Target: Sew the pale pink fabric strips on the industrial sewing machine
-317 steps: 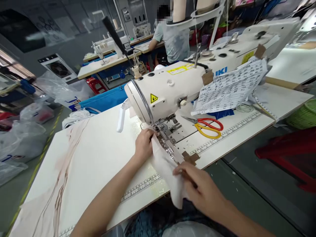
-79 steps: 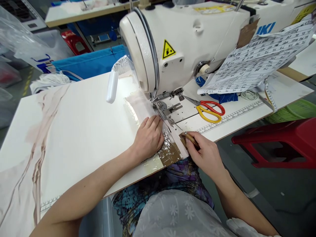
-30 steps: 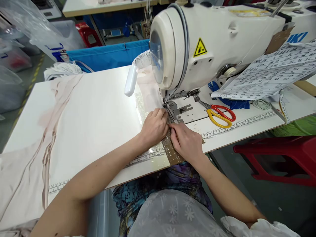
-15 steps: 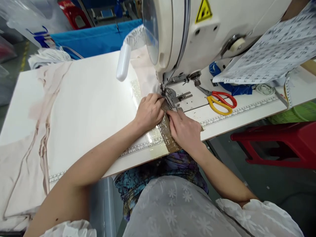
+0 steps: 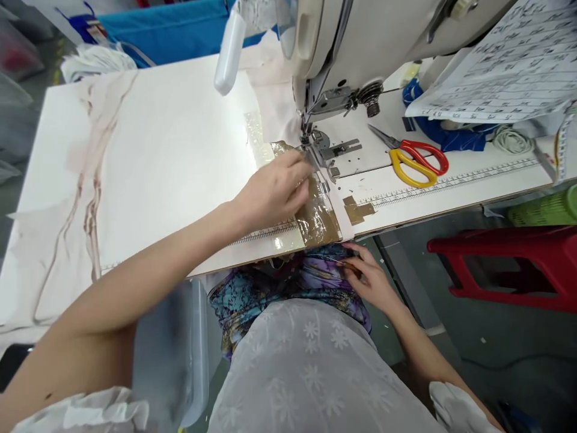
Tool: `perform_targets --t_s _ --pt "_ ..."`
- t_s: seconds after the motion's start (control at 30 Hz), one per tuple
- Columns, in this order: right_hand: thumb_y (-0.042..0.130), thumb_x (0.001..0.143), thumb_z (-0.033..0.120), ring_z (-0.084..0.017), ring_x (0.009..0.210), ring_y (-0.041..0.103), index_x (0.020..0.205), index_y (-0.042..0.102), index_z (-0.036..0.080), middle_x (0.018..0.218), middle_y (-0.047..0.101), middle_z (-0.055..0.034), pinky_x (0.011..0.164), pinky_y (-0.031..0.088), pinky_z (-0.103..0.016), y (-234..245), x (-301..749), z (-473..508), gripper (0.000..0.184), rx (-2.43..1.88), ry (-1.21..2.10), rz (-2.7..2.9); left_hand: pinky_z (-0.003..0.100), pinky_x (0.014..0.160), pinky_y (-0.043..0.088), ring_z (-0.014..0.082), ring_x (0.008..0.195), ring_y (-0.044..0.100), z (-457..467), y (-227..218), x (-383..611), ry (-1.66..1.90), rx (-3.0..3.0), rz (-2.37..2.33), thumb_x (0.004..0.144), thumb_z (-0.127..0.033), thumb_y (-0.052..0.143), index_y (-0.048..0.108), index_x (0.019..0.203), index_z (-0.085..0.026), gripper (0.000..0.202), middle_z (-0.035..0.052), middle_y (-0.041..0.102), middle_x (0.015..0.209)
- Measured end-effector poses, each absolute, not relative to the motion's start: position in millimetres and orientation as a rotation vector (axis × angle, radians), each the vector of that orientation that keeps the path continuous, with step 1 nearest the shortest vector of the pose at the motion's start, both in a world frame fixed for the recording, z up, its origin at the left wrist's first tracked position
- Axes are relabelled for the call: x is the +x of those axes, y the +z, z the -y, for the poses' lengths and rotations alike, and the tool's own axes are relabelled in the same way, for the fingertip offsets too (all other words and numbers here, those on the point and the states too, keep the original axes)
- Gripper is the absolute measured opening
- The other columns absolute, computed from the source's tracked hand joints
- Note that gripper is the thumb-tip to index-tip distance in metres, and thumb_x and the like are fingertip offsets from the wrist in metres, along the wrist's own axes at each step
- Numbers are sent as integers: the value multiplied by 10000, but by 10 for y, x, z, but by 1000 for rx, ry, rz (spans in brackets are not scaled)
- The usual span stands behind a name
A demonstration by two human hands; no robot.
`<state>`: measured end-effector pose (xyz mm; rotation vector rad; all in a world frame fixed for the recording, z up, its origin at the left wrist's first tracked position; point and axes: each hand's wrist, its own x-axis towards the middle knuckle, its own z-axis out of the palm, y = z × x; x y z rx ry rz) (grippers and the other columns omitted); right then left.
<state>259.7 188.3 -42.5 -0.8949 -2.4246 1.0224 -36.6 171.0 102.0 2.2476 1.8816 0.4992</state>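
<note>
My left hand (image 5: 277, 186) is over the brown-taped patch (image 5: 315, 210), fingers curled and fingertips blurred beside the needle of the sewing machine (image 5: 311, 117); what they pinch, if anything, is hidden. A narrow pale pink fabric strip (image 5: 339, 210) runs from the presser foot down to the table's front edge. Below that edge, over my lap, my right hand (image 5: 372, 279) is closed around a slim tool with an orange-brown handle (image 5: 353, 269) and a thin metal tip. Its exact kind is unclear. The index finger lies close to the strip's lower end.
Red-and-yellow-handled scissors (image 5: 417, 161) lie right of the machine, behind a printed ruler tape (image 5: 406, 197). Pale pink fabric (image 5: 92, 198) spreads over the table's left side. A printed sheet (image 5: 500, 72) hangs at right, above a red stool (image 5: 505, 264). A clear bin (image 5: 198, 355) stands below.
My right hand has moved from the needle area down below the table edge and now holds the slim tool. My left hand stays near the needle. The view has tilted down, and the pink strip is uncovered.
</note>
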Motion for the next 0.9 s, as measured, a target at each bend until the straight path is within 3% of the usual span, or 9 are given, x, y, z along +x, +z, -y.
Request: perform_targets --t_s 0.1,0.17,0.27,0.37,0.43,0.5,0.63,0.8,0.9 --pt "495 925 235 -199 856 692 1053 699 194 1202 642 -146 681 581 -312 -667 2360 -1925 244 -808 1061 2456 292 506 450 132 514 506 -1061 1273 -165 158 2206 -1578 973 -246 379 581 737 -192 316 9 576 660" --pt "474 941 238 -212 890 706 1108 681 183 1075 697 -127 739 589 -331 -740 2200 -1934 272 -737 1089 2466 312 468 416 150 473 500 -647 1139 -41 -23 2123 -1433 964 -270 431 557 652 -223 340 -4 568 588" --pt "466 951 239 -223 958 714 1138 667 190 1048 741 -111 828 583 -358 -739 2048 -1896 279 -630 1122 2464 324 548 492 201 634 639 -388 474 120 174 1862 -1591 922 -233 505 666 807 -239 198 23 679 735" --pt "473 965 250 -189 915 728 1170 656 198 1079 755 -91 818 584 -316 -687 2024 -1825 280 -574 1123 2457 413 852 550 279 1045 645 -601 -314 314 528 1446 -1838 912 -333 587 656 1125 -199 261 96 701 1092" --pt "475 970 251 -175 881 732 1158 658 194 1060 763 -83 785 583 -292 -670 2052 -1796 269 -587 1079 2451 369 851 550 249 1044 646 -797 -661 464 642 1298 -1789 964 -379 515 644 1138 -165 304 100 702 1089" --pt "474 965 238 -183 892 729 1110 666 189 1023 771 -85 787 575 -297 -691 2089 -1796 246 -641 991 2441 289 704 544 187 841 664 -861 -814 555 691 1217 -1701 1015 -435 385 658 1074 -150 399 65 711 905" --pt "450 937 219 -207 792 714 973 678 186 900 767 -94 718 540 -308 -852 2108 -1858 233 -787 749 2421 241 458 401 105 431 463 -422 -737 304 664 1080 -1485 972 -558 408 663 841 -136 510 -30 493 481" --pt "473 892 272 -211 631 630 737 657 201 667 686 -81 594 422 -290 -1054 2015 -1946 251 -921 481 2457 262 596 472 126 555 548 442 -455 -543 689 925 -1536 877 -585 505 636 774 -163 454 -2 568 576" --pt "487 885 293 -212 594 576 650 625 202 583 617 -72 585 380 -296 -1077 1970 -1991 287 -969 388 2487 292 587 482 120 492 483 680 -407 -892 651 876 -1813 886 -566 430 604 703 -178 463 -6 524 539"
